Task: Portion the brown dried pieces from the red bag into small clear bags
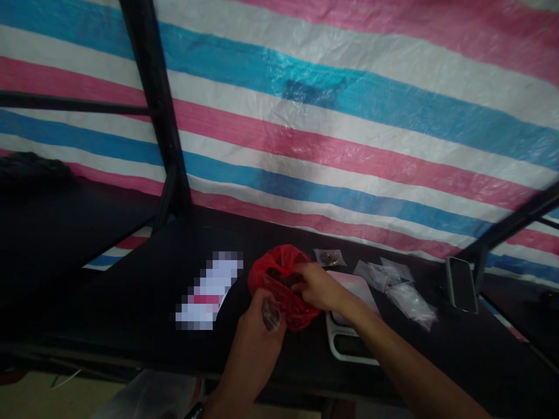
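A red plastic bag (279, 262) stands open on the black tabletop, with dark brown contents (274, 273) visible in its mouth. My left hand (258, 329) is at the bag's near side, its fingers closed around a small clear plastic bag (271, 314). From the right, my right hand (318, 286) reaches into the mouth of the red bag, its fingers curled together at the dark contents. What lies between those fingertips is hidden. Under my right forearm sits a white scale (332, 343) with a pale, square top.
Behind the scale lies a small clear bag with brown bits inside (330, 257). Several clear zip bags (410, 302) lie to the right, near a phone (462, 285) by the frame post. A blurred-out paper (209, 291) is on the left. Striped sheeting (305, 139) hangs behind.
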The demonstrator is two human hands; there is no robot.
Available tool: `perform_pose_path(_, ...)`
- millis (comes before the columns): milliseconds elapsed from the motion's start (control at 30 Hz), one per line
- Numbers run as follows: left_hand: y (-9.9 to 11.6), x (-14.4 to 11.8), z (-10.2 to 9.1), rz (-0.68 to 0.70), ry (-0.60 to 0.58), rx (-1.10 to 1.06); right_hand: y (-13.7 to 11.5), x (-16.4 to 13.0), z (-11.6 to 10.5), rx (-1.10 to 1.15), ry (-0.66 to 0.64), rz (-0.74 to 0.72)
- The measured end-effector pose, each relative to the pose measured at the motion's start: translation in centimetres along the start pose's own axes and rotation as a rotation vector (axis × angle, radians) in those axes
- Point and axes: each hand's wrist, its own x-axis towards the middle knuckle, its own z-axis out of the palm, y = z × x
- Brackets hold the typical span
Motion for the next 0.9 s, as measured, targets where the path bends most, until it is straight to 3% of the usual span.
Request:
perform_pose_path(200, 0.1, 0.4, 0.3, 0.028, -0.006, -0.059, 0.2, 0.6, 0.3, 0.286, -0.052, -0.027)
perform_pose_path(533, 1.4, 1.4, -0.2, 0.098, 0.061, -0.024, 1.3, -2.1, -1.5, 0.509, 0.151, -0.013)
perform_pose_path(733, 1.3, 1.6, 0.6, 0.135, -0.019, -0.051, -1.4, -4.1, -2.3, 0.42, 0.182, -0.046)
perform_pose_path(900, 1.5, 1.7, 1.0, 0.155, -0.036, -0.164, -3.8, -4.9, -1.9, 0.162, 0.19, -0.155)
